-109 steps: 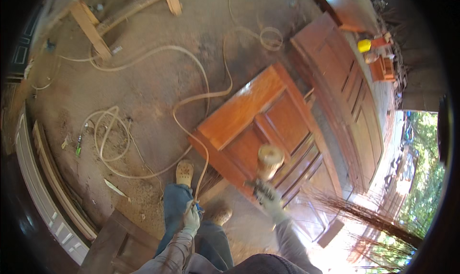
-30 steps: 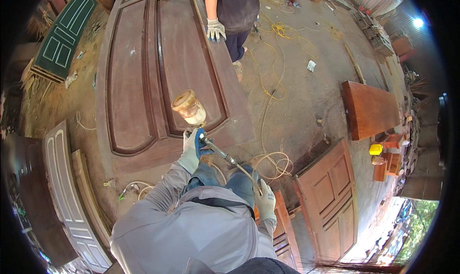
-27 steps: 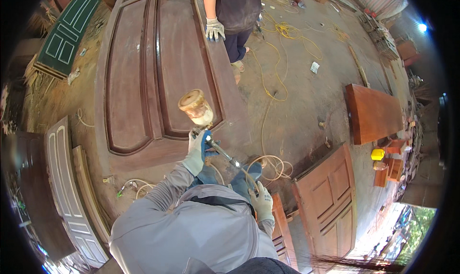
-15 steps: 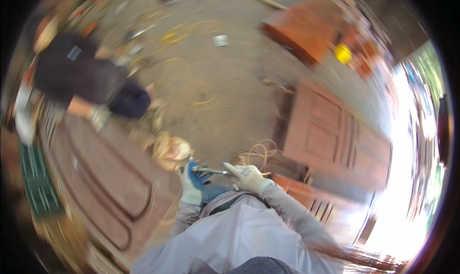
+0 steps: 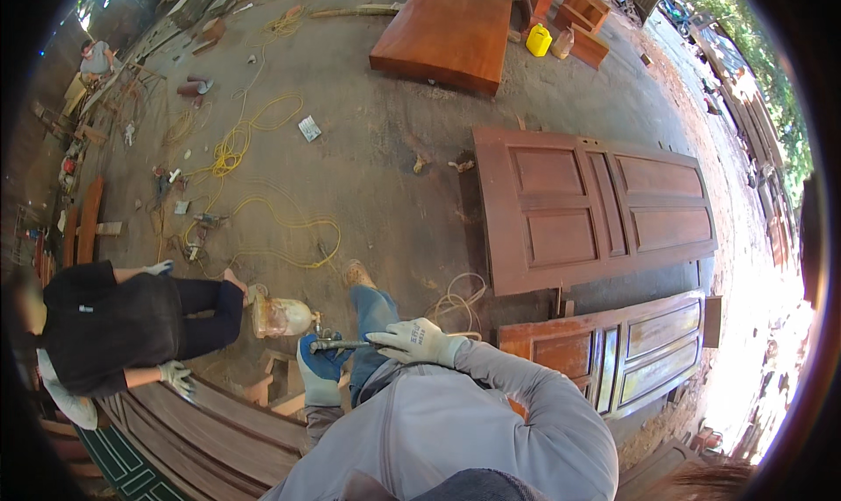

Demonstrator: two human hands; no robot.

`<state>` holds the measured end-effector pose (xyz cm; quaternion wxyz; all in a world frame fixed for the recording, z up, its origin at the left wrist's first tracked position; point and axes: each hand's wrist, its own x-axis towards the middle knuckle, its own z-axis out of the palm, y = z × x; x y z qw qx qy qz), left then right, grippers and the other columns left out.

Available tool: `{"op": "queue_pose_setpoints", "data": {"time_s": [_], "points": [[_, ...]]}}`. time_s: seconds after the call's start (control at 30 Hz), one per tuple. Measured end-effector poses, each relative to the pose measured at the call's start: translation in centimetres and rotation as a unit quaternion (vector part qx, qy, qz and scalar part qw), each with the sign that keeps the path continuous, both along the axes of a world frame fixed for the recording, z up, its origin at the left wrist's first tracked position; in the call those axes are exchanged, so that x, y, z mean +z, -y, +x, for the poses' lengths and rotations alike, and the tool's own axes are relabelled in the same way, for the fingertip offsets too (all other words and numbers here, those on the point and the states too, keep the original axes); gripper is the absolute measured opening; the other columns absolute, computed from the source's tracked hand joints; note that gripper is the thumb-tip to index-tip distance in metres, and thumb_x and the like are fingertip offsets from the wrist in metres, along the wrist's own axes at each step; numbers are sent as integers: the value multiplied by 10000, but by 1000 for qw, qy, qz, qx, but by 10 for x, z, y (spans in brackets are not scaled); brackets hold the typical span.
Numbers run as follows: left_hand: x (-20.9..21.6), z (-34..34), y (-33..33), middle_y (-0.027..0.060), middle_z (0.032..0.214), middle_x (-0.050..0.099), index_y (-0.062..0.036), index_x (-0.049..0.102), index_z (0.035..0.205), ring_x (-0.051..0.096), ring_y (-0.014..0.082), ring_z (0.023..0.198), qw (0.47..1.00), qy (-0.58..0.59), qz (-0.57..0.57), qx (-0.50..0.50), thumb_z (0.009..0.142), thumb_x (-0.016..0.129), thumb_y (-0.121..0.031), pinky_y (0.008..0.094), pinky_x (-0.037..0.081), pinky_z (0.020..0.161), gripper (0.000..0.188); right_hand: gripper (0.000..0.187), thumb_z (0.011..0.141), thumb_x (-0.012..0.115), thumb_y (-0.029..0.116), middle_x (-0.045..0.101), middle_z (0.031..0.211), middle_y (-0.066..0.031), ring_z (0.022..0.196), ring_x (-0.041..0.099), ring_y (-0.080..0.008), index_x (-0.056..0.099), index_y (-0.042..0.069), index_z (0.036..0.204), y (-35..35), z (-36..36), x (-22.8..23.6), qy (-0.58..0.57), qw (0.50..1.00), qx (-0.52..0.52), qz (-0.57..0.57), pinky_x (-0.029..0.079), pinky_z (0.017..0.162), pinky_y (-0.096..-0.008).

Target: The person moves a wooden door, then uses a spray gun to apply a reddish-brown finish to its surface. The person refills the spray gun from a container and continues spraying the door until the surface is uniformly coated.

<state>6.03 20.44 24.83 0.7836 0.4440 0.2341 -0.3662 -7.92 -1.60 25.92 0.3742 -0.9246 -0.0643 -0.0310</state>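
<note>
A metal spray gun (image 5: 350, 344) with a stained, pale paint cup (image 5: 285, 317) at its left end is held in front of my waist. My left hand (image 5: 320, 363), in a white glove with a blue palm, is closed round the gun near the cup. At the gun's right end my right hand (image 5: 417, 340), in a white glove, has its fingers wrapped; the part inside them is hidden. A thin pale hose (image 5: 462, 301) loops on the ground beyond my right hand.
Wooden door panels lie to the right: a matt brown door (image 5: 547, 264) and a glossy one (image 5: 565, 348). Dark boards (image 5: 206, 431) lie left, beside a co-worker in black (image 5: 114, 326). Yellow cord (image 5: 229, 155) tangles across the floor. A large wooden slab (image 5: 447, 32) and yellow jug (image 5: 539, 40) are far off.
My view has swung right and steadied from a blur. The doors now show further left, the boards lower at the left. Both hands keep hold of the spray gun.
</note>
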Motion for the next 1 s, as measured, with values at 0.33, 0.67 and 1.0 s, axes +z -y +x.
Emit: {"op": "queue_pose_setpoints", "data": {"time_s": [0.33,0.67,1.0], "points": [[-27,229,97,116,889,640,-157,542,778,630,302,876,990,-18,-61,-129,854,521,-365,591,536,756,222,439,943,520,424,644,906,-95,809,651,-280,545,169,1299,88,185,-10,39,998,-37,22,517,631,-405],[16,441,288,105,991,613,-187,505,1033,653,289,913,980,33,67,-185,818,606,-388,595,550,742,311,412,924,537,441,658,867,-115,765,658,-317,575,171,1233,208,364,19,-21,977,-207,37,513,618,-445],[-1,520,508,121,933,644,-118,602,1018,653,287,825,932,27,78,-353,819,590,-340,516,590,669,299,264,903,559,415,628,674,-86,610,636,-307,577,168,995,363,417,-23,38,933,-358,18,477,500,-429]]}}
